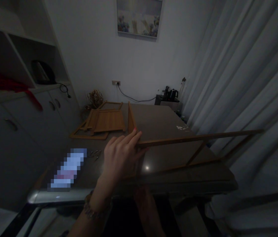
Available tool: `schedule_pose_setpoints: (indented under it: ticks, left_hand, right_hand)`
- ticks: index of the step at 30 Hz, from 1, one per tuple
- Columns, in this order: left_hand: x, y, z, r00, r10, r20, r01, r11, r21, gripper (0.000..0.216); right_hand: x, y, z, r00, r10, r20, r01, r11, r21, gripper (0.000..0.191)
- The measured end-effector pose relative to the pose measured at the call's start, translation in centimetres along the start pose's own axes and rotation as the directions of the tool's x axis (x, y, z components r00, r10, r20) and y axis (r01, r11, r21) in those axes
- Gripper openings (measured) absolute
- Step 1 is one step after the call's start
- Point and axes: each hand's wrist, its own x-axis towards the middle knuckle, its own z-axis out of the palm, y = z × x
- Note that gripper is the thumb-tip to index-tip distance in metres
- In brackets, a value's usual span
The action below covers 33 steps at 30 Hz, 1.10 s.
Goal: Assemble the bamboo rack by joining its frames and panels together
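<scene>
My left hand (120, 151) is closed around the corner where a long wooden frame (183, 140) meets an upright wooden board (131, 119). The frame stands on its side along the near table edge and reaches far to the right, with crosspieces between its two rails. Low at the table's front edge, my right hand (143, 197) is in deep shadow below that corner, its fingers hard to make out. Several small metal screws (95, 153) lie left of my left hand. Farther back, slatted wooden panels and frames (108, 121) are piled on the table.
A lit, blurred-out screen (68, 169) is at the table's near left. White cabinets (30, 121) with a kettle (42, 72) stand left. Behind the table is a small stand with a dark kettle (173, 94). A pale curtain (240, 82) hangs at the right.
</scene>
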Motion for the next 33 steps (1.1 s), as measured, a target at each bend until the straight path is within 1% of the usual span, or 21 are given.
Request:
schedule_pose_setpoints:
  ticks: [3,6,9,12,16,19,21,22,25,27,29,31,33]
  left_hand:
    - [0.0,0.0,0.1,1.0,0.0,0.006,0.0,1.0,-0.007,0.046]
    - [0.0,0.0,0.2,1.0,-0.009,0.016,0.009,1.0,-0.013,0.048]
    - [0.0,0.0,0.2,1.0,-0.009,0.011,0.009,1.0,-0.015,0.049]
    - [0.1,0.0,0.1,1.0,-0.006,0.004,0.006,1.0,-0.012,0.049]
    - [0.1,0.0,0.2,1.0,0.001,-0.018,-0.001,1.0,-0.002,0.047]
    - [0.0,0.0,0.2,1.0,0.001,-0.018,-0.001,1.0,0.008,0.047]
    - [0.0,0.0,0.2,1.0,0.001,-0.014,-0.001,1.0,0.012,0.048]
    - [0.0,0.0,0.2,1.0,0.001,-0.012,-0.001,1.0,0.011,0.048]
    - [-0.1,-0.1,0.2,1.0,0.003,-0.011,-0.003,1.0,-0.001,0.048]
    - [-0.1,-0.1,0.2,1.0,0.002,-0.008,-0.002,1.0,0.0,0.048]
    - [0.0,0.0,0.2,1.0,0.001,-0.009,-0.001,1.0,0.009,0.048]
    - [0.0,0.1,0.2,1.0,0.004,-0.014,-0.004,1.0,0.014,0.047]
    - [0.1,0.1,0.1,1.0,0.008,-0.02,-0.008,1.0,0.015,0.046]
  right_hand:
    - [0.1,0.3,0.0,0.999,-0.006,-0.031,0.005,1.0,-0.019,0.048]
    - [0.0,0.5,0.2,1.0,-0.015,-0.014,0.015,1.0,-0.025,0.047]
    - [0.0,0.6,0.4,1.0,0.026,-0.007,-0.026,0.999,0.039,0.044]
    - [0.0,0.6,0.6,0.997,0.064,-0.041,-0.061,0.996,0.059,0.04]
    - [0.0,0.7,0.5,0.998,0.033,-0.062,-0.033,0.999,0.002,0.043]
    - [-0.3,0.5,0.3,0.999,-0.035,0.004,0.035,0.99,-0.135,0.044]
    - [-0.4,0.3,0.3,0.992,-0.116,0.052,0.126,0.948,-0.291,0.042]
    - [-0.4,0.2,0.2,0.983,-0.165,0.077,0.182,0.907,-0.38,0.04]
    - [-0.4,0.0,0.0,0.946,-0.274,0.171,0.321,0.732,-0.601,0.035]
    - [-0.3,-0.1,-0.2,0.924,-0.3,0.239,0.381,0.645,-0.663,0.031]
    - [-0.3,-0.3,-0.5,0.907,-0.309,0.285,0.419,0.612,-0.671,0.031]
    - [-0.3,-0.4,-0.7,0.904,-0.305,0.3,0.427,0.613,-0.664,0.034]
    - [-0.3,-0.3,-0.8,0.913,-0.283,0.294,0.408,0.633,-0.659,0.039]
